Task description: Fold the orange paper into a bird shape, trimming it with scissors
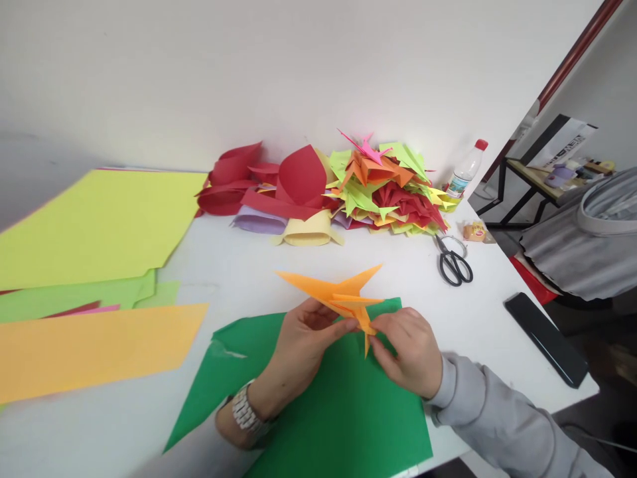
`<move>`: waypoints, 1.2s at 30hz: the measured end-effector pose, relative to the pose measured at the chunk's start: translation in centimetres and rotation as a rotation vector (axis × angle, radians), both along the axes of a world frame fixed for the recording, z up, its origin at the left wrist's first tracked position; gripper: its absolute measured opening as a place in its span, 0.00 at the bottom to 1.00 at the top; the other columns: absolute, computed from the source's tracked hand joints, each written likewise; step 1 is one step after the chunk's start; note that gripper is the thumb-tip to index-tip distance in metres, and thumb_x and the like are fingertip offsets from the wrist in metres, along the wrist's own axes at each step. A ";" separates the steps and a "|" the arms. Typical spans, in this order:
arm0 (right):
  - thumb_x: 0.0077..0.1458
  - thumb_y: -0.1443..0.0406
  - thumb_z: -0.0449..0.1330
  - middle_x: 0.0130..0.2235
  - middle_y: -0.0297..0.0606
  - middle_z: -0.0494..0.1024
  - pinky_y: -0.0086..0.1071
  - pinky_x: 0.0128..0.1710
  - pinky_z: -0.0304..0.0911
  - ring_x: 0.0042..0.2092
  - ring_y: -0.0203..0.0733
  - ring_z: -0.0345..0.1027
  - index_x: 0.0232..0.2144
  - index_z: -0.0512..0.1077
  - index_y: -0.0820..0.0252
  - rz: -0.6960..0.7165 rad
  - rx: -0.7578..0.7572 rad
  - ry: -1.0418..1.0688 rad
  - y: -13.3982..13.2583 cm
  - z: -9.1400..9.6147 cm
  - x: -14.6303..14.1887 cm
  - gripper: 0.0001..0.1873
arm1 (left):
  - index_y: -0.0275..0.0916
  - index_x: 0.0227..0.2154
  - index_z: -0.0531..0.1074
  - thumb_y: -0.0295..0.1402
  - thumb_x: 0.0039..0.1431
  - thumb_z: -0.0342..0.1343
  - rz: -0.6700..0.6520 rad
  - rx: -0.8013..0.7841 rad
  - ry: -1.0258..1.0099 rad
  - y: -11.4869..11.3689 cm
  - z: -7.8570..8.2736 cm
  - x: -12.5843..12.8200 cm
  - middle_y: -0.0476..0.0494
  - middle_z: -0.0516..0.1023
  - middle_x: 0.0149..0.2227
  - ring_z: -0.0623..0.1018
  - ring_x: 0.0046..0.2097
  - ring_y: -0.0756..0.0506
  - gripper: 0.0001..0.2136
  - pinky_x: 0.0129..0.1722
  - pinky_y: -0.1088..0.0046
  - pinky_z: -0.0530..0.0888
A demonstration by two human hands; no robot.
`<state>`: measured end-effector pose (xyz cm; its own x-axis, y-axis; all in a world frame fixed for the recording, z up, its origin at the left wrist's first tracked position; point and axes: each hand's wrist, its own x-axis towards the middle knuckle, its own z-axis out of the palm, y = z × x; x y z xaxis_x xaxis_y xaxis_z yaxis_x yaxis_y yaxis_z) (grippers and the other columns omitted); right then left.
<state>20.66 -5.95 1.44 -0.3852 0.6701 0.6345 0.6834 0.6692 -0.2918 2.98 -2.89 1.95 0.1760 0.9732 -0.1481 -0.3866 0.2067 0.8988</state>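
Note:
An orange folded paper figure (343, 295) with several pointed flaps is held up over a green paper sheet (348, 405). My left hand (311, 335) is closed on its underside, the thumb lying along the near fold. My right hand (411, 348) pinches the figure's lower right end between thumb and fingers. A small pointed tip sticks down between the two hands. The fingertips behind the paper are partly hidden.
Yellow sheets (109, 226) and an orange strip (99, 348) lie at the left. Folded paper shapes (383, 192) are heaped along the wall beside red paper pieces (298, 176). Scissors (454, 264), a bottle (465, 171), a wrapped snack (475, 231) and a black phone (546, 338) are at the right.

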 end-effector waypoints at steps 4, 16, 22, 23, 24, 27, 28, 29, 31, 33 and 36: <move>0.58 0.69 0.55 0.34 0.40 0.80 0.37 0.36 0.64 0.34 0.42 0.73 0.39 0.70 0.59 -0.014 -0.063 0.085 -0.1 -0.1 -0.1 0.06 | 0.37 0.30 0.77 0.34 0.35 0.73 0.019 0.018 0.065 -0.2 0.1 0.0 0.43 0.84 0.36 0.81 0.40 0.40 0.17 0.42 0.64 0.77; 0.51 0.69 0.55 0.29 0.37 0.77 0.35 0.33 0.64 0.32 0.41 0.70 0.33 0.70 0.57 0.008 -0.191 0.193 -0.3 0.1 -0.4 0.05 | 0.37 0.35 0.77 0.33 0.35 0.73 -0.048 0.030 0.051 -0.3 0.0 0.4 0.43 0.83 0.36 0.81 0.41 0.40 0.20 0.45 0.63 0.77; 0.52 0.69 0.55 0.30 0.36 0.77 0.34 0.34 0.65 0.33 0.41 0.70 0.33 0.69 0.57 0.022 -0.286 0.233 -0.3 0.2 -0.4 0.05 | 0.38 0.36 0.76 0.32 0.36 0.73 -0.052 -0.006 0.017 -0.3 -0.3 0.4 0.44 0.83 0.38 0.81 0.41 0.42 0.20 0.44 0.65 0.78; 0.52 0.69 0.55 0.31 0.37 0.77 0.34 0.35 0.65 0.34 0.41 0.71 0.33 0.69 0.57 0.037 -0.322 0.253 -0.2 0.3 -0.3 0.05 | 0.38 0.35 0.76 0.32 0.35 0.73 -0.046 -0.011 0.019 -0.3 -0.4 0.3 0.44 0.83 0.38 0.81 0.40 0.42 0.20 0.44 0.65 0.78; 0.53 0.69 0.55 0.32 0.37 0.77 0.34 0.36 0.66 0.35 0.40 0.71 0.32 0.68 0.57 0.058 -0.357 0.275 -0.1 0.3 -0.3 0.04 | 0.38 0.35 0.76 0.33 0.35 0.73 -0.042 -0.015 0.024 -0.3 -0.4 0.3 0.44 0.83 0.37 0.81 0.40 0.42 0.20 0.44 0.64 0.77; 0.54 0.69 0.55 0.32 0.36 0.76 0.32 0.35 0.66 0.34 0.38 0.71 0.31 0.68 0.57 0.103 -0.441 0.309 0.1 0.4 -0.1 0.03 | 0.38 0.33 0.76 0.33 0.34 0.73 -0.060 -0.011 0.037 -0.2 -0.2 0.1 0.44 0.83 0.36 0.81 0.40 0.41 0.19 0.44 0.63 0.77; 0.54 0.69 0.55 0.31 0.35 0.76 0.31 0.34 0.65 0.32 0.37 0.70 0.31 0.68 0.57 0.103 -0.456 0.306 0.2 0.4 0.0 0.03 | 0.38 0.33 0.76 0.33 0.35 0.73 -0.074 -0.004 0.036 -0.2 -0.2 0.1 0.44 0.83 0.36 0.81 0.41 0.41 0.19 0.45 0.63 0.77; 0.54 0.68 0.55 0.30 0.34 0.76 0.31 0.34 0.65 0.32 0.37 0.70 0.31 0.68 0.57 0.096 -0.458 0.298 0.2 0.4 0.0 0.03 | 0.38 0.34 0.77 0.33 0.36 0.73 -0.090 0.002 0.033 -0.2 -0.2 0.0 0.43 0.83 0.37 0.81 0.41 0.40 0.19 0.45 0.63 0.77; 0.54 0.68 0.55 0.30 0.34 0.76 0.33 0.35 0.65 0.32 0.38 0.70 0.32 0.68 0.57 0.075 -0.389 0.274 0.3 0.3 0.1 0.03 | 0.38 0.37 0.77 0.34 0.37 0.72 -0.127 0.013 0.027 -0.2 -0.2 -0.2 0.43 0.83 0.39 0.81 0.43 0.40 0.20 0.47 0.62 0.77; 0.54 0.68 0.55 0.31 0.36 0.76 0.35 0.36 0.64 0.34 0.40 0.69 0.34 0.69 0.57 0.069 -0.247 0.233 0.3 0.2 0.1 0.04 | 0.39 0.39 0.77 0.34 0.38 0.72 -0.152 0.032 0.028 -0.2 -0.4 -0.4 0.42 0.83 0.42 0.81 0.44 0.39 0.21 0.48 0.61 0.77; 0.53 0.71 0.55 0.31 0.38 0.75 0.37 0.37 0.62 0.35 0.41 0.67 0.35 0.69 0.59 0.045 -0.050 0.129 0.4 0.4 0.2 0.07 | 0.39 0.42 0.77 0.34 0.41 0.70 -0.160 0.084 0.059 -0.2 -0.4 -0.7 0.40 0.81 0.47 0.80 0.47 0.37 0.21 0.49 0.59 0.77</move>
